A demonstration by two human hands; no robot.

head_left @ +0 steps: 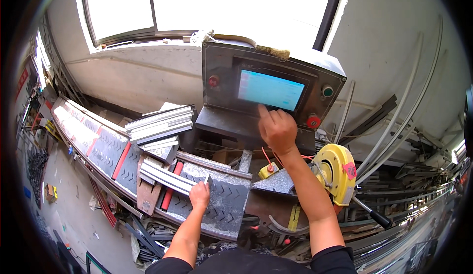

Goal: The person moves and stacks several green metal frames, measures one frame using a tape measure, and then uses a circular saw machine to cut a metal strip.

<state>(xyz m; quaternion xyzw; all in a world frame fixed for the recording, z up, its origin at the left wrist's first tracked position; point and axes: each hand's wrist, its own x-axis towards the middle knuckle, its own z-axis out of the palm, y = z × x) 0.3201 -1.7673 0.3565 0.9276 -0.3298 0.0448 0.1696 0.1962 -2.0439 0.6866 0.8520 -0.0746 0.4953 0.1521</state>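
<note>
My left hand (199, 195) is closed around the end of a white profile bar (170, 177), which lies on the dark roller conveyor bed (221, 200). A small upright piece stands by its fingertips. My right hand (278, 128) is raised in front of the control box (224, 101). Its index finger reaches to the lower edge of the lit touchscreen (271, 91), while the other fingers curl in; nothing shows in them. Whether the fingertip touches the screen I cannot tell. A stack of cut white profiles (160, 125) sits on the conveyor's far side, left of the box.
Right of my right forearm stands a yellow round-housed saw (337, 168) with a black-tipped handle (379, 217). A red button (313, 121) and a green button (327, 91) sit on the box. Red rollers (121, 161) cross the conveyor. Long metal lengths (414, 220) fill the right side.
</note>
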